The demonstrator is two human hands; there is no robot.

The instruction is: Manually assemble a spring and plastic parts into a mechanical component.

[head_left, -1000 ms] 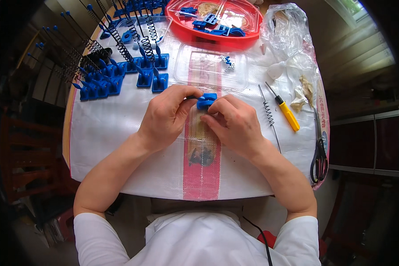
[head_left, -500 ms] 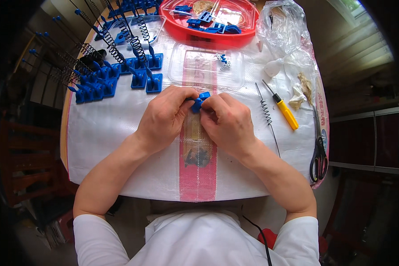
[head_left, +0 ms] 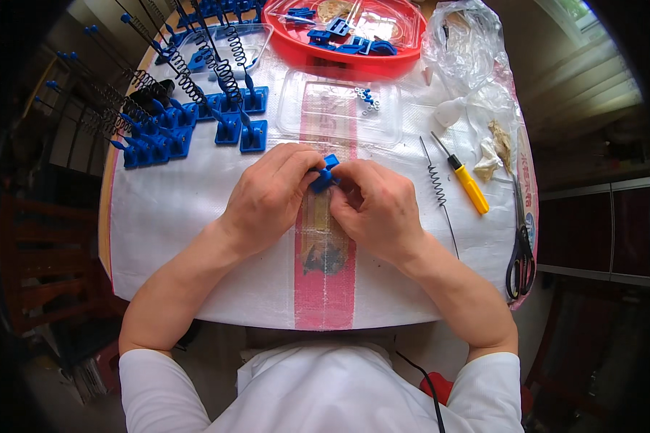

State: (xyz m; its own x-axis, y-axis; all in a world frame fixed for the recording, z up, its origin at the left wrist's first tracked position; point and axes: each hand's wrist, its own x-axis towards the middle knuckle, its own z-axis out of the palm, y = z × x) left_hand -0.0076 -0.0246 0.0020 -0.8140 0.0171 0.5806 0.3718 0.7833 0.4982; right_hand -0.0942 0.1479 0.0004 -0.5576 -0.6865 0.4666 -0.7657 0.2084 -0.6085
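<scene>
Over the middle of the table, both hands grip a small blue plastic part (head_left: 328,173) between thumbs and fingertips. My left hand (head_left: 269,189) closes on its left side, and my right hand (head_left: 380,202) pinches the right side. The fingers hide much of the part, so any smaller piece between them cannot be made out. Beyond my hands lies a clear plastic lid or tray (head_left: 289,108) with small blue and white pieces (head_left: 368,99) on it. To the right of my right hand are a coiled black wire (head_left: 438,189) and a yellow-handled screwdriver (head_left: 471,189).
Blue bases with upright black spring wires (head_left: 159,137) crowd the left and far left. A red tray (head_left: 383,66) of blue parts stands at the back. On the right are a crumpled clear bag (head_left: 466,50) and black scissors (head_left: 520,267). A white woven sheet (head_left: 195,281) covers the table.
The blue part has been turned slightly between my fingers and shows more of its surface. My right fingers have shifted a little; both hands stay in the same place.
</scene>
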